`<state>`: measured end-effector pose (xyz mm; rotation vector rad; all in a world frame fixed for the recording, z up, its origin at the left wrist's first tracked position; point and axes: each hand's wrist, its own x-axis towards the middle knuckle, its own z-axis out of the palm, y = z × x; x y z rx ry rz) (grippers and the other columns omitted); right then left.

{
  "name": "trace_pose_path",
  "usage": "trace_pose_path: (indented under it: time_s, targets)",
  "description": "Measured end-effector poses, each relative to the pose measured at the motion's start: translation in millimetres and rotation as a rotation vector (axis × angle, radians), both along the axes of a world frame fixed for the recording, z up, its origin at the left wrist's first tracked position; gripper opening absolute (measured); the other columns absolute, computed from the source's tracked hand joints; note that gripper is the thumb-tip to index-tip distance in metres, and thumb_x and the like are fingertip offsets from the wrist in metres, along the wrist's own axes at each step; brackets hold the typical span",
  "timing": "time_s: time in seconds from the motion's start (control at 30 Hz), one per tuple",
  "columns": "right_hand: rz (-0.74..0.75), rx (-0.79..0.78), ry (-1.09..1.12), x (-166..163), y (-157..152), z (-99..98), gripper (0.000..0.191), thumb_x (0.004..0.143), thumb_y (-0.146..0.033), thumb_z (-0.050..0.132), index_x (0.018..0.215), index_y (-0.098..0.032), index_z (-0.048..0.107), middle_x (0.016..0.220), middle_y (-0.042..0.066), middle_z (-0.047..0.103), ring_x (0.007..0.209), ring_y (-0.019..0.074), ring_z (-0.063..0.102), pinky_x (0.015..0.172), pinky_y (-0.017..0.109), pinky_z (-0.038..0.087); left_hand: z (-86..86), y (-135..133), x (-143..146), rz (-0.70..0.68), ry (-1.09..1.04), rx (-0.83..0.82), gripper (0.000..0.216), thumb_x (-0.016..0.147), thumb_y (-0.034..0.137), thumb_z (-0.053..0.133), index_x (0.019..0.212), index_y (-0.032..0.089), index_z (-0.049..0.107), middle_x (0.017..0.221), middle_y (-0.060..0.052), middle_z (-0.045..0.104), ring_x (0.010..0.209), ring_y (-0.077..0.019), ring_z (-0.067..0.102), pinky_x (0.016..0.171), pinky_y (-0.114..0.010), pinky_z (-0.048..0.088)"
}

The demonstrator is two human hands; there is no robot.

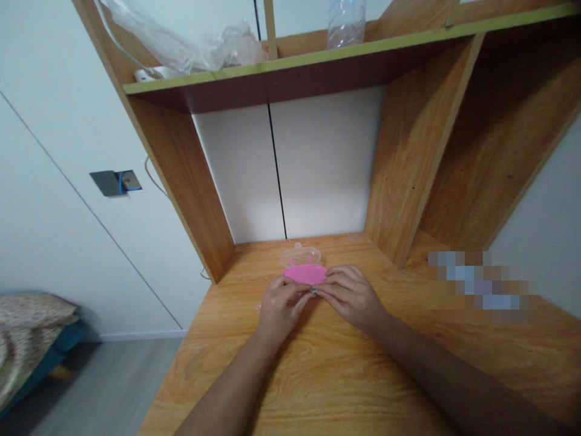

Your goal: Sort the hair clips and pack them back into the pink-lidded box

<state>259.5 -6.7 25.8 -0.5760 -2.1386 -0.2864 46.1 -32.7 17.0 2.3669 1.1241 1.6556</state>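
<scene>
Both hands meet over the desk, in front of a small open case. My left hand (282, 300) is closed in a pinch, its thumb and fingertips at a small shiny piece (314, 289). From the other side, my right hand (350, 295) pinches the same piece. Its kind is too small to make out, and fingertips cover part of it. Just behind the fingers lies the pink base (305, 274) of the case, partly hidden by the hands. The clear plastic lid (299, 257) is tipped open at the back, away from me.
The wooden desk (313, 375) carries a small clear bit (258, 307) left of my hands. A blurred-out patch (481, 286) lies at the right. Overhead, a shelf (299, 69) holds plastic bags (227, 45) and a clear bottle (346, 24). Upright panels (181, 181) flank the desk.
</scene>
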Motion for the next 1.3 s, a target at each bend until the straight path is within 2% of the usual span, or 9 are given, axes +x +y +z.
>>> trace_pose_path:
  time_s: [0.27, 0.4, 0.53, 0.63, 0.97, 1.17, 1.3]
  targets:
    - [0.017, -0.005, -0.001, -1, 1, -1.4, 0.018, 0.090, -0.020, 0.067, 0.106, -0.027, 0.071, 0.091, 0.003, 0.075, 0.095, 0.0217, 0.063, 0.084, 0.040, 0.048, 0.0, 4, -1, -0.061, 0.086, 0.069, 0.013, 0.087, 0.022, 0.070, 0.098, 0.024, 0.077, 0.086, -0.004, 0.078, 0.076, -0.0187, 0.062, 0.073, -0.035, 0.052]
    - [-0.043, -0.072, 0.004, -2, 2, -3.0, 0.016, 0.090, -0.023, 0.067, 0.105, -0.026, 0.070, 0.095, 0.004, 0.073, 0.096, 0.0226, 0.062, 0.086, 0.041, 0.048, 0.2, 6, -3, 0.003, 0.060, 0.029, 0.009, 0.087, 0.020, 0.069, 0.093, 0.022, 0.076, 0.085, -0.005, 0.077, 0.080, -0.0197, 0.062, 0.076, -0.035, 0.051]
    - [-0.148, -0.161, -0.003, -1, 6, -7.6, 0.022, 0.087, -0.024, 0.069, 0.110, -0.024, 0.069, 0.105, 0.008, 0.070, 0.099, 0.0257, 0.061, 0.087, 0.045, 0.049, -0.4, 11, -8, 0.114, 0.036, -0.012, 0.007, 0.086, 0.021, 0.069, 0.088, 0.020, 0.076, 0.083, -0.006, 0.076, 0.079, -0.0207, 0.060, 0.075, -0.036, 0.049]
    - [-0.172, -0.188, -0.030, -1, 8, -10.1, 0.024, 0.086, -0.024, 0.070, 0.110, -0.025, 0.070, 0.109, 0.009, 0.068, 0.103, 0.0275, 0.060, 0.089, 0.047, 0.050, -0.6, 13, -11, 0.173, 0.041, -0.058, 0.008, 0.086, 0.022, 0.069, 0.087, 0.019, 0.077, 0.083, -0.006, 0.076, 0.079, -0.0214, 0.058, 0.076, -0.037, 0.048]
    - [-0.187, -0.232, -0.052, -1, 5, -10.0, 0.025, 0.085, -0.021, 0.070, 0.110, -0.025, 0.070, 0.115, 0.008, 0.066, 0.109, 0.0273, 0.058, 0.092, 0.047, 0.048, -0.4, 14, -10, 0.192, 0.113, -0.104, 0.014, 0.084, 0.015, 0.065, 0.088, 0.019, 0.077, 0.084, -0.006, 0.075, 0.084, -0.0228, 0.057, 0.081, -0.040, 0.046]
    - [-0.191, -0.242, -0.058, -1, 5, -9.4, 0.023, 0.086, -0.021, 0.069, 0.108, -0.026, 0.071, 0.115, 0.008, 0.065, 0.109, 0.0273, 0.058, 0.092, 0.047, 0.048, 4.1, 10, -10, 0.207, 0.150, -0.103, 0.013, 0.084, 0.017, 0.063, 0.085, 0.020, 0.075, 0.086, -0.005, 0.075, 0.087, -0.0237, 0.057, 0.084, -0.041, 0.044]
    - [-0.183, -0.233, -0.044, 0, 6, -10.1, 0.025, 0.086, -0.021, 0.067, 0.110, -0.027, 0.070, 0.115, 0.008, 0.065, 0.108, 0.0278, 0.058, 0.092, 0.048, 0.049, 8.8, 13, -22, 0.217, 0.151, -0.089, 0.021, 0.083, 0.010, 0.054, 0.092, 0.019, 0.071, 0.093, -0.006, 0.073, 0.092, -0.0238, 0.058, 0.087, -0.040, 0.044]
